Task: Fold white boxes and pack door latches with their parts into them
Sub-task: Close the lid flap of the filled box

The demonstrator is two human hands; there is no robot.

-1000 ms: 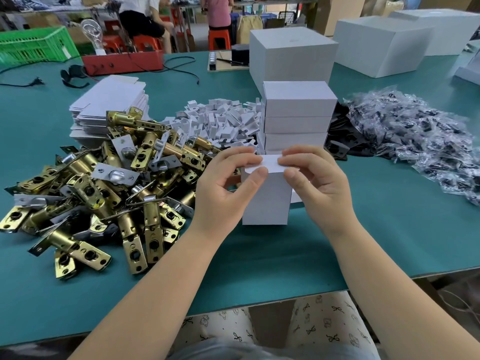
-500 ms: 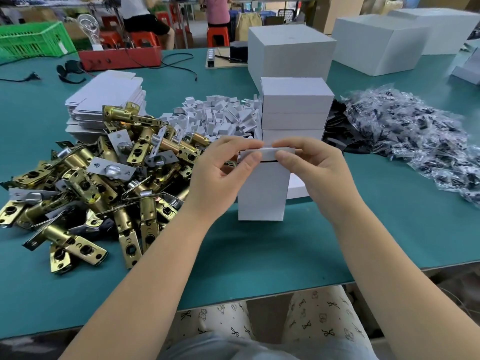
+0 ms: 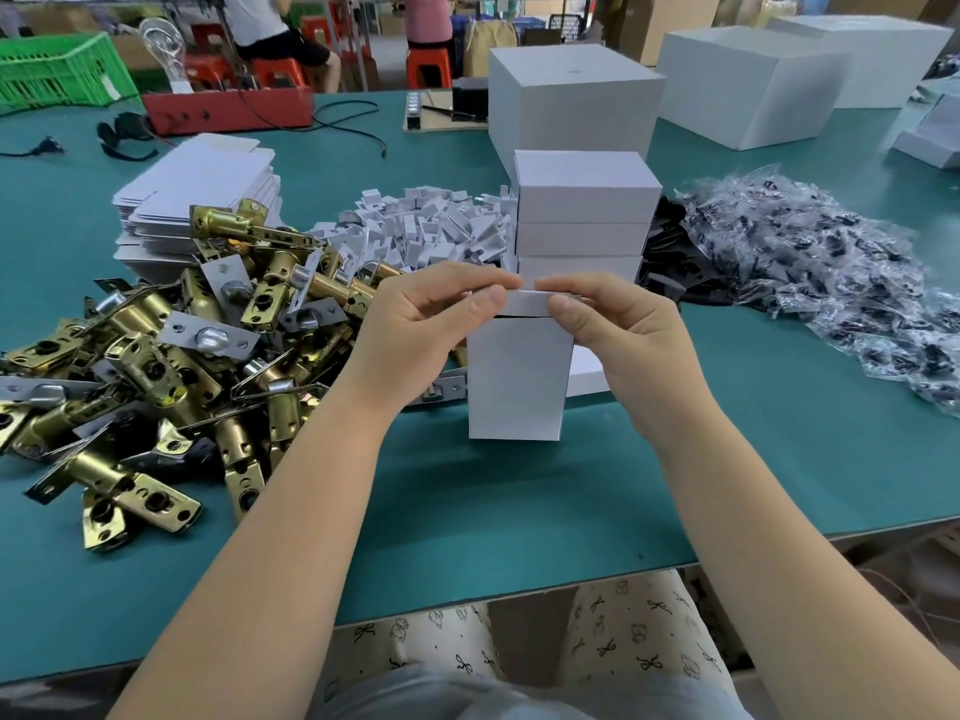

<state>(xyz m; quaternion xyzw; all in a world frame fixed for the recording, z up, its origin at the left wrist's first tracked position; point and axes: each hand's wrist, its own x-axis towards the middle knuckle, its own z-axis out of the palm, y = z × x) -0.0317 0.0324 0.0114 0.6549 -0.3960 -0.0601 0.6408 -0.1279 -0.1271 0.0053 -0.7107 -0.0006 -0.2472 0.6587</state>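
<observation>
Item, frame centre: upright white cardboard box on teal worktop, long axis vertical. We log top flap lying level across mouth, thin gap beneath, apparently not yet tucked. Left hand and right hand flank it equally near, each pinching one flap end. Brass door latches heap left of frame.

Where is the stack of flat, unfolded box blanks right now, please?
In the head view, the stack of flat box blanks lies at the table's far left, behind the pile of brass latches and left of the small white inserts.
</observation>
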